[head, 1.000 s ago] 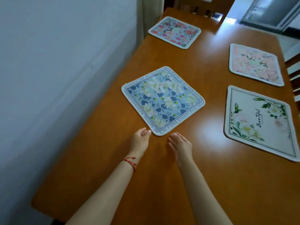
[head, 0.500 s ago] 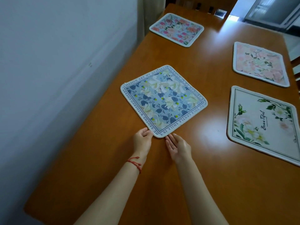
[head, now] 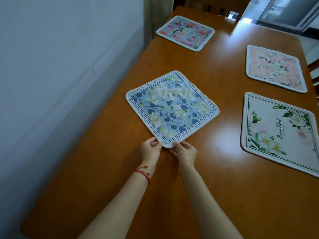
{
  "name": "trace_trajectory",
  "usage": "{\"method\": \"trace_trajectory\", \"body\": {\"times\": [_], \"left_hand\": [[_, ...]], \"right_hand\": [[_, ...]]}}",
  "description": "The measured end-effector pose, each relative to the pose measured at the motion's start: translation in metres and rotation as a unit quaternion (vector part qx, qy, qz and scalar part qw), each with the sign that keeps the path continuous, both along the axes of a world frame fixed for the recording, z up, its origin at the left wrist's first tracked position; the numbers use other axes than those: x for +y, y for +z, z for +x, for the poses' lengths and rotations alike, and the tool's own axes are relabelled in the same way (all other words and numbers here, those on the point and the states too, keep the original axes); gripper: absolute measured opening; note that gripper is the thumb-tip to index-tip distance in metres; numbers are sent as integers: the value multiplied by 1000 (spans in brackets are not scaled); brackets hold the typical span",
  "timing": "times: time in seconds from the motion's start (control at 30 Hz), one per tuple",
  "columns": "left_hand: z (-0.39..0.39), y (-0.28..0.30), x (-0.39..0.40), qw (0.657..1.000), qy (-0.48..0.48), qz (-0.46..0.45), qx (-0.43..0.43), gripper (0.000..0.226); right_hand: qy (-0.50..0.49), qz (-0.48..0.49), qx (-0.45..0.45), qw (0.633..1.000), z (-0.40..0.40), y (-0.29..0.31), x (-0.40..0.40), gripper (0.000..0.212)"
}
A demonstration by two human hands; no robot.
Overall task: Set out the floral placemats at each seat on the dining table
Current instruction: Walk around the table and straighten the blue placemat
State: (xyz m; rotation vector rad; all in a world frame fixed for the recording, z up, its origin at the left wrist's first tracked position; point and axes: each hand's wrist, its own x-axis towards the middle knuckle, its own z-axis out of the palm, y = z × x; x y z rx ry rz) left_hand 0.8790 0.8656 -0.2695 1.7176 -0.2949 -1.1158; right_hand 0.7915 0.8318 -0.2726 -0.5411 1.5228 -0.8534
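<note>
A blue floral placemat (head: pixel 172 109) lies turned like a diamond on the wooden dining table (head: pixel 207 187), near the wall side. My left hand (head: pixel 150 150) and my right hand (head: pixel 185 151) both pinch its nearest corner, thumbs on top. A white placemat with green leaves and script (head: pixel 279 133) lies to the right. A pale pink floral placemat (head: pixel 274 68) sits behind it. A pink and red rose placemat (head: pixel 186 32) lies at the far left end.
A white wall (head: pixel 60 83) runs close along the table's left edge. A curtain (head: pixel 158 12) hangs at the far left. Chair backs (head: pixel 314 69) show at the right edge and one (head: pixel 214 6) at the far end.
Both hands moved forward from just short of the blue placemat and took hold of its near corner. The view shifted slightly closer.
</note>
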Motion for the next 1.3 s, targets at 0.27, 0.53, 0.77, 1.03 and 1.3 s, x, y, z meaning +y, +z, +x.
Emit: {"method": "trace_trajectory", "body": {"times": [0.27,0.53,0.77,1.03,1.3], "left_hand": [[8,-3,-2,999,21,-12,30,27],[24,-7,11,998,47,-9,36,14],[39,-4,24,995,83,-17,52,14],[57,-2,38,995,92,2,41,12],[54,-3,56,995,87,0,47,13]], "right_hand": [[31,-30,30,999,-15,-6,13,18],[100,-50,78,991,-61,-3,39,20],[156,-55,104,981,-100,-6,59,27],[179,-60,112,976,-123,-3,72,27],[146,-70,115,980,-127,-6,72,25]]}}
